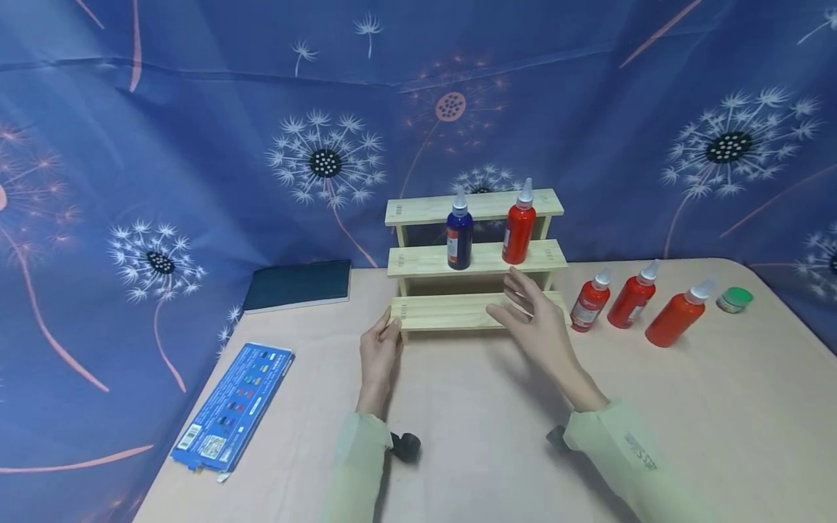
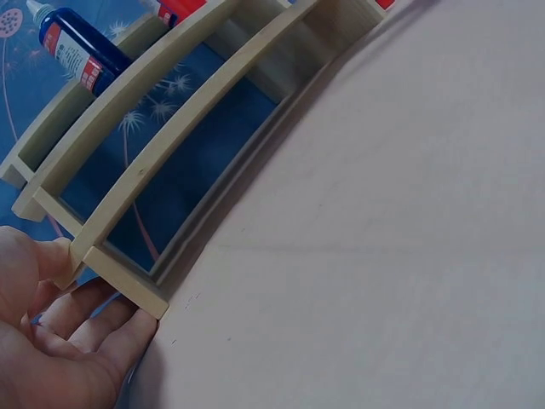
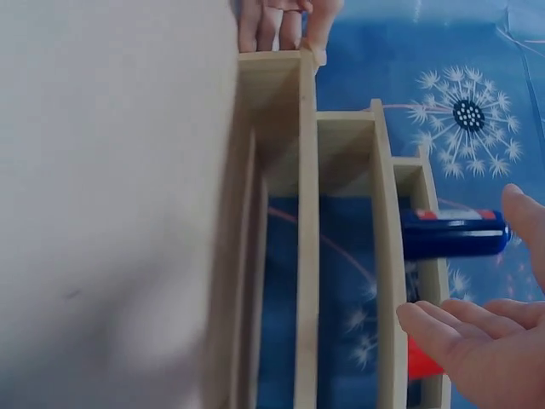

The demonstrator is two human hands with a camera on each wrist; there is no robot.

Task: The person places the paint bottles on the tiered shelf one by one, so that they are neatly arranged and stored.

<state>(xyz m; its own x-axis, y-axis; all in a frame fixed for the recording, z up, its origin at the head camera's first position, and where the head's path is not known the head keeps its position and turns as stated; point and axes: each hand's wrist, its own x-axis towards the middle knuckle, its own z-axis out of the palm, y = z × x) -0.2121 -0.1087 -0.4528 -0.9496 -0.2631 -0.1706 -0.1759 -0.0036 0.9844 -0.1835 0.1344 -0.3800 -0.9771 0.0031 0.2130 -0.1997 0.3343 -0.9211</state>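
A three-step wooden shelf (image 1: pixel 451 312) stands at the table's back. My left hand (image 1: pixel 379 354) grips the left end of its lowest step; the left wrist view shows the thumb at the top board and fingers against the side panel (image 2: pixel 128 285). Upright on the middle step are a dark blue bottle (image 1: pixel 460 240) and a red bottle (image 1: pixel 519 231), both with pointed grey caps. My right hand (image 1: pixel 539 327) hovers before the shelf's right part, fingers spread and holding nothing, its fingertips just under the red bottle in the head view.
Three more red bottles (image 1: pixel 591 305) stand right of the shelf, beside a small green-lidded jar (image 1: pixel 735 299). On the left lie a blue printed box (image 1: pixel 234 407) and a dark green book (image 1: pixel 297 285). A dandelion-patterned blue cloth (image 1: pixel 216 145) hangs behind the table.
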